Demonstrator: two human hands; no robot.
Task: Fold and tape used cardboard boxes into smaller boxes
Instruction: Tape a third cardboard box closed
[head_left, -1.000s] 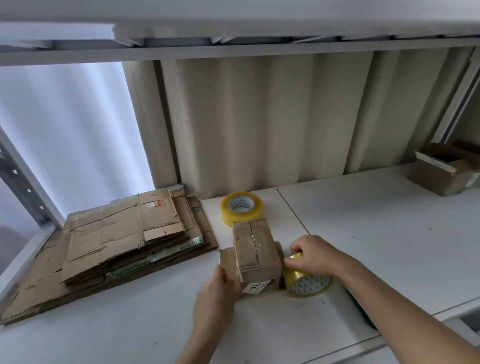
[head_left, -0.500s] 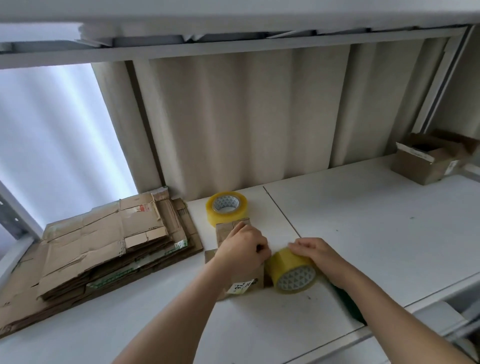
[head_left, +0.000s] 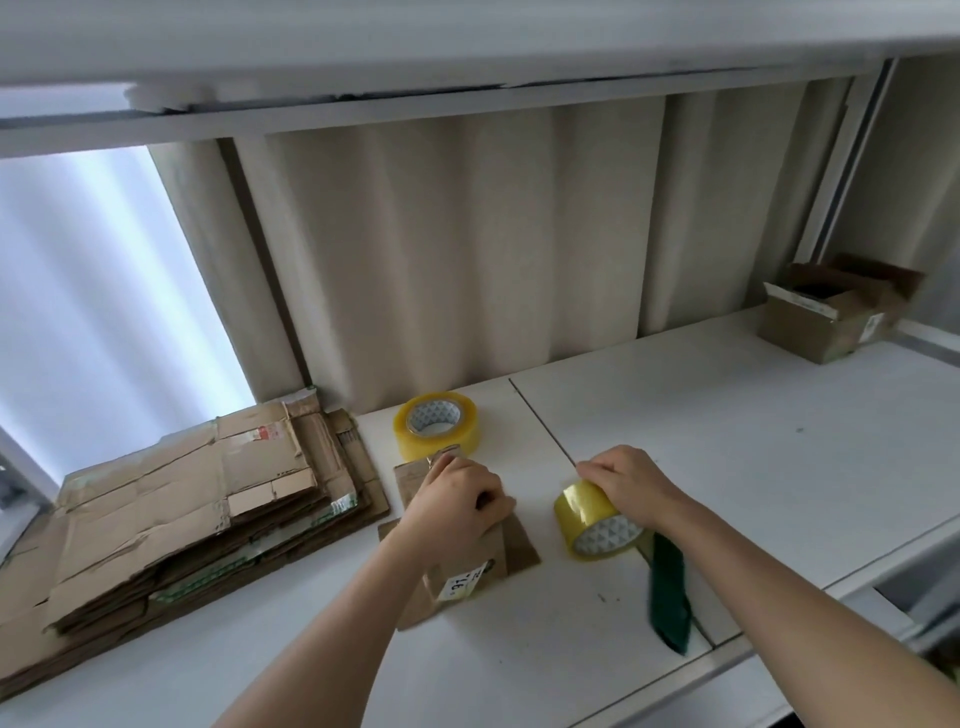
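Head view: all positions below are given relative to the small box.
Small box (head_left: 470, 564): stands on the white table (head_left: 727, 457), just in front of the spare tape roll; a white label faces the camera on its near lower face.
Box axis: long axis runs near-to-far, tilted slightly left at the far end; its top face is mostly covered by the hand, so the seam direction cannot be confirmed.
Left hand (head_left: 457, 506): on top of the box, fingers curled over the top face and pressing down; whether a tape end lies under the fingers cannot be told.
Right hand (head_left: 631, 486): to the right of the box and clear of it, grasping the tape roll (head_left: 597, 525) from above; the roll stands on edge on the table.
Step in hand (judgement): laying tape across the top closure.
Procedure: keep downward pressure on the flaps, draw the tape taut and in line with the seam, smooth it from the anchored end outward, and carry it over the edge before cutting.
Risk: slack tape wrinkles; lifting the left hand may let the flaps spring open.
Spare tape roll (head_left: 435, 427): lies flat, just behind the box.
Flattened cardboard stack (head_left: 182, 514): left of the box.
Green object (head_left: 670, 592): right of the box, near the table's front edge; type unclear.
Open carton (head_left: 831, 312): far right, well apart.
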